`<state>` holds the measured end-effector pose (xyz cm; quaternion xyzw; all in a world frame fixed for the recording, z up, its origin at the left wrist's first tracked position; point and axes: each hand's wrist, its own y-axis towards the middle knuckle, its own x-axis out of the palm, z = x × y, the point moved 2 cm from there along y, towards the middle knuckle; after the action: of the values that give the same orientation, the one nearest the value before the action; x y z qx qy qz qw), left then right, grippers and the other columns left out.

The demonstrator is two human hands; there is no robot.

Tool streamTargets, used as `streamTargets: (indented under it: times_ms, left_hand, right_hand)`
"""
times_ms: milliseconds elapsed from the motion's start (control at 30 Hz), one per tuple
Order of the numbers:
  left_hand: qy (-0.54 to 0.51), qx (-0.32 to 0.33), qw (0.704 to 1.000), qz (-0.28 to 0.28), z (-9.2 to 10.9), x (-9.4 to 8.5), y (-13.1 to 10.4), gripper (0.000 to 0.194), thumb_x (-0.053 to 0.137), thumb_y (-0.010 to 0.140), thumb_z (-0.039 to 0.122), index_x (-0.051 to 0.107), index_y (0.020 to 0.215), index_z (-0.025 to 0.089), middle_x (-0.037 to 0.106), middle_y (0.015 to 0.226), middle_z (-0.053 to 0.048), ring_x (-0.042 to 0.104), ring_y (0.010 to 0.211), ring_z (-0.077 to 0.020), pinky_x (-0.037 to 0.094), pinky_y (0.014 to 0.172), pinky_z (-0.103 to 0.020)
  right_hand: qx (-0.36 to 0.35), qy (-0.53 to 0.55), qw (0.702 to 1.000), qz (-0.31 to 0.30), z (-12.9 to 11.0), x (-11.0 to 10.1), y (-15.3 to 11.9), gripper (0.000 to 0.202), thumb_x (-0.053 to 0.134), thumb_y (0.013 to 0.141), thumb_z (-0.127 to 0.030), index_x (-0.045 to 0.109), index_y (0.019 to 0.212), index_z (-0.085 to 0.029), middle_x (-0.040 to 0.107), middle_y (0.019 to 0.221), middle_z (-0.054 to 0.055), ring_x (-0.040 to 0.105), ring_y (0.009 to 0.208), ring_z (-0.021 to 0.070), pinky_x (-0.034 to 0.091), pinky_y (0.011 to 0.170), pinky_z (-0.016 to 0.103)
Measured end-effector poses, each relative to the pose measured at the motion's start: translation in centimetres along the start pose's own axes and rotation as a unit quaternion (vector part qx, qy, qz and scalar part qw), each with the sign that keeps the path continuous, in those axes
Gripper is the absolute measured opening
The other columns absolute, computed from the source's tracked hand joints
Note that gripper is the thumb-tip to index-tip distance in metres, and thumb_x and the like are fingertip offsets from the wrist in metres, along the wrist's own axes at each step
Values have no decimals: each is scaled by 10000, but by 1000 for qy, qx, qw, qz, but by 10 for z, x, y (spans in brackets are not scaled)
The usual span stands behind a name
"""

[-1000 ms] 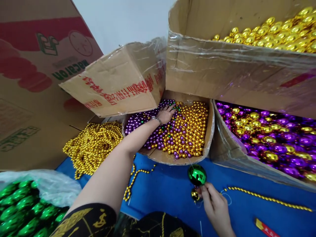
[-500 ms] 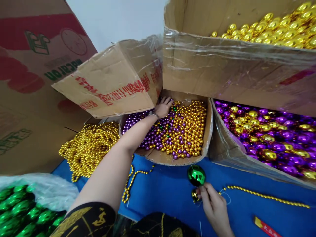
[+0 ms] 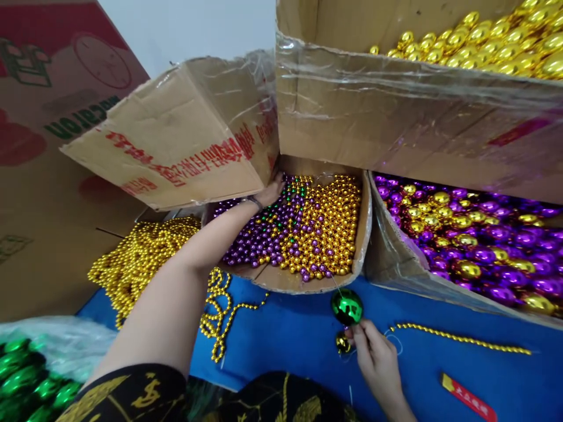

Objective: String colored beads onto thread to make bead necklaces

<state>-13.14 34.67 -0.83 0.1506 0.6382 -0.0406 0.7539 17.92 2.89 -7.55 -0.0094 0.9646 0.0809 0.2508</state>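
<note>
My left hand (image 3: 273,191) reaches into a cardboard box (image 3: 303,285) of small round beads. It lies by the purple beads (image 3: 259,243) at the back left, beside gold beads (image 3: 332,228) and a few green ones. The box flap partly hides the hand; the visible fingers look stretched out. At the front, my right hand (image 3: 373,351) pinches a bead strand just below a shiny green ball (image 3: 347,306). A smaller gold ball (image 3: 343,342) hangs by the fingertips, and a thin needle or wire sticks up from the green ball.
Gold bead chains (image 3: 145,258) are heaped at left. Another gold strand (image 3: 461,339) and a red label (image 3: 468,396) lie on the blue table (image 3: 281,346). Boxes of purple and gold balls (image 3: 488,234) and gold balls (image 3: 497,44) stand at right. Green balls (image 3: 26,375) fill a plastic bag.
My left hand has moved left across the beads, partly behind the box flap, uncovering more green and purple beads. My right hand still holds the strand. The view has shifted slightly.
</note>
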Motion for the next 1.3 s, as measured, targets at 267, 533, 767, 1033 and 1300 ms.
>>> streamTargets:
  times_ms: [267, 533, 767, 1033, 1300]
  left_hand:
    - [-38, 70, 990, -115, 81, 45, -53, 790, 308, 975, 576, 119, 1562, 81, 61, 1630, -203, 39, 1513, -345, 101, 1205, -554]
    - [-64, 139, 988, 4, 93, 21, -49, 534, 440, 966, 411, 449, 1407, 111, 515, 1321, -181, 473, 1223, -283, 385, 1071, -423]
    - [25, 184, 979, -84, 122, 18, -43, 271, 459, 962, 290, 654, 1093, 155, 591, 1108, -132, 519, 1051, -274, 447, 914, -375]
    - [-4, 149, 986, -80, 130, 12, -42, 231, 488, 943, 235, 625, 1078, 108, 582, 1084, -158, 540, 1049, -276, 463, 914, -384]
    - [-100, 293, 944, -114, 125, 12, -97, 213, 497, 924, 188, 614, 1092, 130, 575, 1062, -122, 564, 952, -213, 459, 904, -354]
  right_hand:
    - [-17, 2, 1000, -3, -11, -1, -1, 292, 454, 981, -359, 639, 821, -200, 701, 705, 23, 671, 597, 124, 525, 578, 175]
    - [-4, -4, 1000, 2, -13, -4, -16, 306, 440, 987, -369, 604, 794, -196, 700, 716, 35, 656, 597, 125, 521, 578, 191]
    - [-23, 0, 1000, 6, -23, -4, -17, 289, 440, 989, -335, 606, 794, -199, 689, 694, 18, 653, 594, 116, 504, 572, 184]
    - [-30, -5, 999, 22, -28, -6, -25, 287, 441, 987, -331, 609, 797, -198, 699, 700, 17, 665, 600, 119, 516, 586, 183]
    - [-28, -2, 999, 19, -28, -7, -29, 271, 444, 984, -320, 616, 815, -197, 694, 696, 16, 667, 604, 121, 522, 598, 186]
